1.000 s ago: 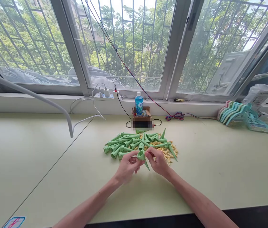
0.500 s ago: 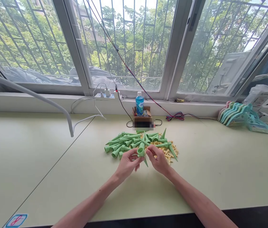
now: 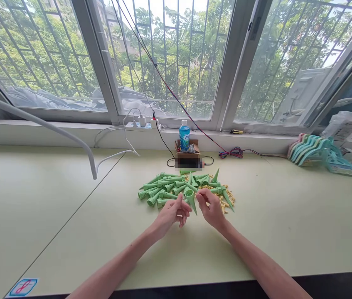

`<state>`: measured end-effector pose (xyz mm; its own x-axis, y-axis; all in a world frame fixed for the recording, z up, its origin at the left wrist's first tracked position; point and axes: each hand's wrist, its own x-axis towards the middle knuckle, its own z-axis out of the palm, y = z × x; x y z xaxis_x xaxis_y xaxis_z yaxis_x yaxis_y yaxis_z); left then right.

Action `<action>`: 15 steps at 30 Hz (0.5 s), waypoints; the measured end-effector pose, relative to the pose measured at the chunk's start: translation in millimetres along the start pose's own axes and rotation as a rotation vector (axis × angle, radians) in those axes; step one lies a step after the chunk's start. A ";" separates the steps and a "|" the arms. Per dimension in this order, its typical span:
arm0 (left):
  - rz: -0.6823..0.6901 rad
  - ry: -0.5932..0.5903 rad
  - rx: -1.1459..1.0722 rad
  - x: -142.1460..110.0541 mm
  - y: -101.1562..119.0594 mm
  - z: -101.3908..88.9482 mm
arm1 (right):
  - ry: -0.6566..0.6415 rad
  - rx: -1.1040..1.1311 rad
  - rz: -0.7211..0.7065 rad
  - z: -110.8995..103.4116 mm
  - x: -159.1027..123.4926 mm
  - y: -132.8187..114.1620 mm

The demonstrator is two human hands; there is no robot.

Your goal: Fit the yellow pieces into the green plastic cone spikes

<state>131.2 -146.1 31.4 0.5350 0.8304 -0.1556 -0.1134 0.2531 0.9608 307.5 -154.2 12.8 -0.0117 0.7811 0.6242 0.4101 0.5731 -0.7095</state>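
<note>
My left hand (image 3: 173,214) is beside the near edge of a pile of green plastic cone-shaped spikes (image 3: 153,195), its thumb raised and its fingers apart. Nothing is plainly held in it. One green spike (image 3: 191,200) stands out between my two hands, its round ribbed mouth up and its point towards me. My right hand (image 3: 210,207) is closed in a pinch just right of that spike; anything between its fingertips is too small to make out. Small yellow pegs (image 3: 225,203) lie heaped beyond and beside my right hand, partly under the spikes.
Behind the pile stands a cardboard box (image 3: 194,146) with a blue bottle (image 3: 184,136). A coiled cable (image 3: 231,153) and clothes hangers (image 3: 309,149) lie to the right. A white curved tube (image 3: 54,126) reaches over the table's left side. Windows run along the back.
My left hand has let go of the green spike it was holding by its mouth and has opened. My right hand stays in a pinch at nearly the same place.
</note>
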 end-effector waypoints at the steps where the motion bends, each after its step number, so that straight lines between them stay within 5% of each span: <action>1: -0.049 -0.033 -0.021 0.1 -0.6 -0.7 | -0.014 0.004 -0.009 1.0 -0.7 -0.7; 6: -0.188 -0.107 -0.049 1.1 -5.4 -5.5 | -0.105 0.037 -0.038 8.2 -5.4 -1.6; 15: -0.162 -0.128 -0.101 3.5 -11.3 -9.8 | -0.118 0.050 -0.025 10.3 -8.2 3.5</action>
<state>126.1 -141.1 17.8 0.6546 0.7065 -0.2691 -0.0971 0.4316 0.8968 299.7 -156.0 1.8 -0.1295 0.7882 0.6016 0.3624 0.6024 -0.7112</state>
